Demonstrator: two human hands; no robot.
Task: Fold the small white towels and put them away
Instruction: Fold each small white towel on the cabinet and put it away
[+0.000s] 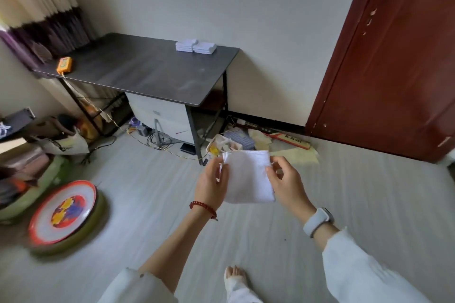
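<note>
Left hand (213,181) and right hand (285,181) each pinch a side of a small white cloth towel (248,177); two folded stacks (195,45) sit at the dark counter's (138,69) far right corner.

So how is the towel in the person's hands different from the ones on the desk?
The held towel is a single piece hanging in the air, pinched by the left hand and right hand; the desk towels lie folded in two neat stacks, side by side, untouched. The held one looks larger. All are white.
</note>
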